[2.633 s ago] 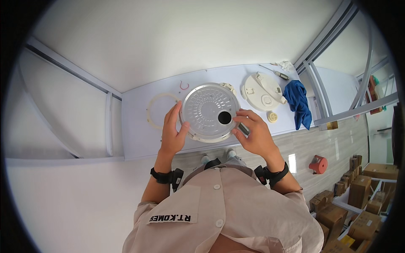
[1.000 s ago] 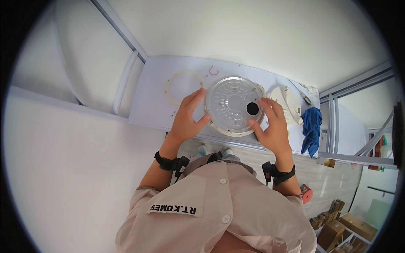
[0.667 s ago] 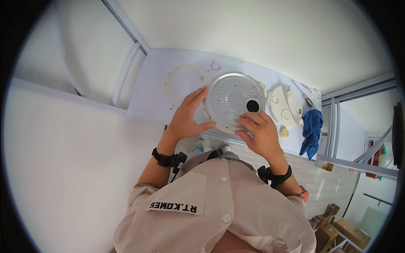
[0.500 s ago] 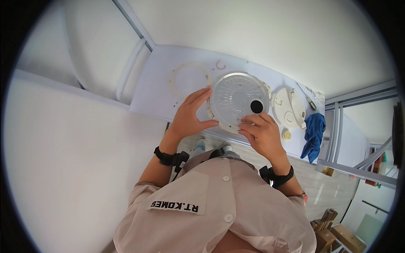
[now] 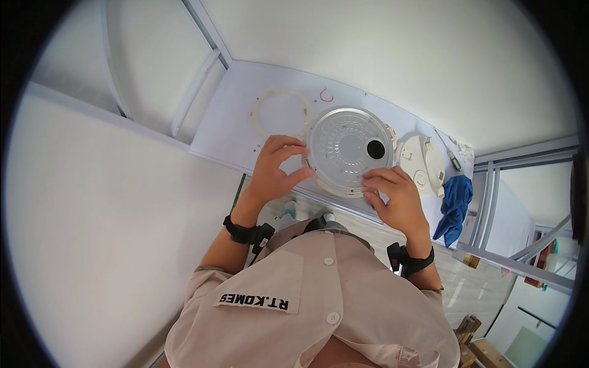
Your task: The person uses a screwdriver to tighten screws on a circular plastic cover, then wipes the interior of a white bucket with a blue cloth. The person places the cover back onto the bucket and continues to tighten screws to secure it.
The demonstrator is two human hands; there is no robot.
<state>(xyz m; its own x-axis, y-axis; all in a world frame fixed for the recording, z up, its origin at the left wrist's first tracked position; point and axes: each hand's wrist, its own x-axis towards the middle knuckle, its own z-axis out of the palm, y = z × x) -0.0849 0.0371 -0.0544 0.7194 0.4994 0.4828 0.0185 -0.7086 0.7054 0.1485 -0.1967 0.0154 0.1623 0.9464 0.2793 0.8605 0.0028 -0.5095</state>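
A round appliance lid [image 5: 350, 144], with a silver metal plate and a black round spot set in a white plastic rim, lies flat on the table. At its left edge is my left hand [image 5: 273, 172], thumb and fingers spread apart, with the fingertips against the rim or very near it. My right hand [image 5: 396, 193] curls over the near right edge, its fingertips on top and its thumb by the outer side. Whether anything small is between those fingers is hidden.
A pale ring [image 5: 255, 116] and a short red wire [image 5: 325, 95] lie left and behind. To the right are a white plastic cover [image 5: 420, 159], a screwdriver [image 5: 453, 161] and a blue cloth [image 5: 455, 199]. Tiny dark pieces, perhaps screws, dot the white table [image 5: 221, 116].
My right hand has shifted right along the near rim, and its thumb and fingers have parted more. It now covers the yellowish round cap. My left hand has eased slightly off the rim.
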